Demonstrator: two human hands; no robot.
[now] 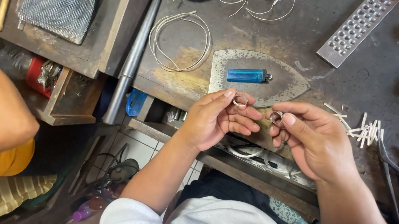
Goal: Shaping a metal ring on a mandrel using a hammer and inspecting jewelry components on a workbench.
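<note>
- Far left: another person's bare arm point(4, 112) enters the view; behind it lie a wire mesh pad point(58, 9) and a tapered steel mandrel point(132, 60) leaning across the bench edge.
- Centre back: coil of silver wire point(180, 41) and a blue lighter point(247, 75) resting on a flat iron plate point(259, 76).
- Left hand point(217, 119): thumb and forefinger pinched on a silver ring point(241, 101), held over the bench edge.
- Right hand point(315, 139): thumb and forefinger clamped on a second silver ring point(276, 117), close beside the first, apart from it.
- Right: cut wire strips point(364, 130), pliers point(392, 167), and a dapping plate point(355, 29).
- Risk, as a judgement: both rings hang over the open drawer and floor gap; a slackened pinch would likely drop one out of sight.
</note>
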